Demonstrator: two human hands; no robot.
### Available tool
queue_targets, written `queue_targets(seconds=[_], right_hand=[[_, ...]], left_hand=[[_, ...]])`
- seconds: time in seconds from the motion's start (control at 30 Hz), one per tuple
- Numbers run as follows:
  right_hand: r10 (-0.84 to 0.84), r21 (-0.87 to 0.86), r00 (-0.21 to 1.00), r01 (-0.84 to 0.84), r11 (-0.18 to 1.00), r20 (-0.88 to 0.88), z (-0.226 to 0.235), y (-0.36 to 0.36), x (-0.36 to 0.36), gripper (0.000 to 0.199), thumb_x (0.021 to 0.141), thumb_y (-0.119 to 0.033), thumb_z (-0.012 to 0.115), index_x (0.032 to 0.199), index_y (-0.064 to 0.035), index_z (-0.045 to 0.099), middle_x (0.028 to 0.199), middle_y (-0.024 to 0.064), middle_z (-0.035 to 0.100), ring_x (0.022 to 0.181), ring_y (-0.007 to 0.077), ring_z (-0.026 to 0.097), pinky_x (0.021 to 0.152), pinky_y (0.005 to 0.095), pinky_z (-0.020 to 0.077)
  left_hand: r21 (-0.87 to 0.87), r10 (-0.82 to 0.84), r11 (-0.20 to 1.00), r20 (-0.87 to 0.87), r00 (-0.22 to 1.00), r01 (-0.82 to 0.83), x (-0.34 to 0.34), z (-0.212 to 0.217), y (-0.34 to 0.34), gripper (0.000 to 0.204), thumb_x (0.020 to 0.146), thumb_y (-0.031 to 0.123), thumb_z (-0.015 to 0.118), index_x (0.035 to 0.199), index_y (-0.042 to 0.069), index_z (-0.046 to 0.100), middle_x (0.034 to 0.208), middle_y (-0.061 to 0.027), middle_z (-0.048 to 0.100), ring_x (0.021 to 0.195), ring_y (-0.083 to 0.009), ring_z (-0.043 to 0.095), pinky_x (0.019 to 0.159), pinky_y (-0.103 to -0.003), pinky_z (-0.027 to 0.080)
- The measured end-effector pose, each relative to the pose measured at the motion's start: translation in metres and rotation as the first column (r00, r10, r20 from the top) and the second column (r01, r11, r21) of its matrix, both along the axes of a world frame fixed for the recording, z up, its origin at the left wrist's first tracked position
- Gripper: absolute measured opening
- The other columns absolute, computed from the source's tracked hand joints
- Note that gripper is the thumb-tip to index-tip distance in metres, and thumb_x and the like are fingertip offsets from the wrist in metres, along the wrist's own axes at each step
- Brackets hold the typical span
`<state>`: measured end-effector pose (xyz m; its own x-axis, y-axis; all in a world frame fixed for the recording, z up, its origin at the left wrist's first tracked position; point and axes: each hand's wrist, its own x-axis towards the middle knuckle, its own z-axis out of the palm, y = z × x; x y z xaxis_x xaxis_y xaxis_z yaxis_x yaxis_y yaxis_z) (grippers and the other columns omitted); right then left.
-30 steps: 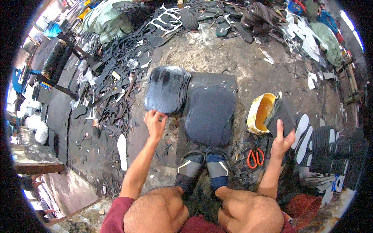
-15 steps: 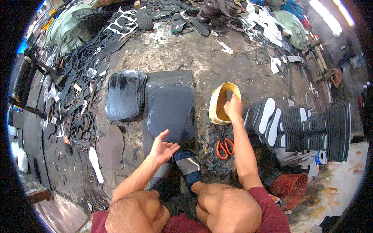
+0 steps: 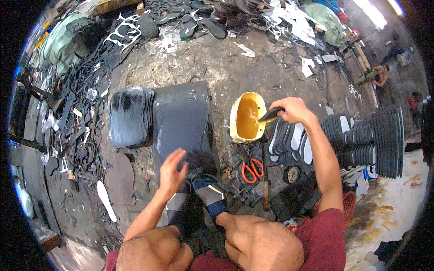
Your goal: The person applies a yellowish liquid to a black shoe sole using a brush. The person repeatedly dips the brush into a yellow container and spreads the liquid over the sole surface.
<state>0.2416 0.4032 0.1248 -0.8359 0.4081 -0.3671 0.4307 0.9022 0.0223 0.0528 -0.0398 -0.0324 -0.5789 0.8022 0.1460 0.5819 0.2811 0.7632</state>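
Observation:
My right hand [image 3: 290, 110] is closed around a dark glue spreader [image 3: 272, 114], whose yellowish, wet-looking end is at the right rim of a cut-down yellow plastic tub [image 3: 234, 118]. Amber glue [image 3: 248, 118] lies inside the tub. My left hand [image 3: 173, 170] is open, held at the near end of a black sole-shaped sheet [image 3: 183, 124] and holding nothing; I cannot tell whether it touches. The sheet rests on a dark rectangular mat [image 3: 190, 91] in front of my feet. To its left stands a pile of similar glossy black sheets [image 3: 130, 118].
Orange-handled scissors [image 3: 252, 170] lie below the tub. Rows of black and white soles [image 3: 387, 142] stand at the right. Dark offcuts [image 3: 74, 113] cover the left floor. Sandals [image 3: 187, 26] lie at the far side, and a white insole [image 3: 106, 201] lies near my left.
My right hand has come up out of the tub and moved right with the spreader. My left hand has turned, its fingers now pointing toward the sheet. The view has shifted slightly.

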Motion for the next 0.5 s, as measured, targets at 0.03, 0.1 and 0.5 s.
queue_targets(seconds=[0.03,0.1,0.5], right_hand=[[0.031,0.021,0.999,-0.031,0.999,0.036,0.002,0.002,-0.007,0.034,0.083,-0.025,0.074,0.116,-0.0273,0.075,0.099,0.0135,0.076,0.097,0.0355,0.073,0.084,0.0507,0.0577],[0.070,0.110,0.985,-0.089,0.990,0.161,0.005,0.011,-0.026,0.029,0.082,-0.025,0.074,0.111,-0.0265,0.077,0.093,0.0128,0.076,0.093,0.0345,0.074,0.081,0.0513,0.0580],[-0.107,-0.139,0.536,-0.020,0.990,-0.837,0.016,-0.091,-0.163,0.062,0.086,-0.028,0.075,0.137,0.0037,0.060,0.131,0.0278,0.066,0.123,0.0404,0.064,0.104,0.0444,0.0504]], left_hand=[[-0.083,0.025,0.996,-0.121,0.992,-0.035,-0.011,-0.004,0.000,0.054,0.084,0.006,0.074,0.137,0.002,0.060,0.145,-0.0208,0.058,0.132,-0.0386,0.057,0.112,-0.044,0.046],[-0.146,-0.084,0.987,-0.132,0.988,0.064,-0.029,-0.012,-0.001,0.062,0.082,0.006,0.075,0.141,-0.002,0.056,0.150,-0.0228,0.052,0.141,-0.0386,0.048,0.118,-0.045,0.039],[-0.278,-0.223,0.952,-0.331,0.917,0.130,0.011,-0.032,-0.004,0.058,0.086,0.016,0.072,0.139,-0.002,0.056,0.151,-0.0216,0.051,0.144,-0.0369,0.046,0.121,-0.046,0.037]])
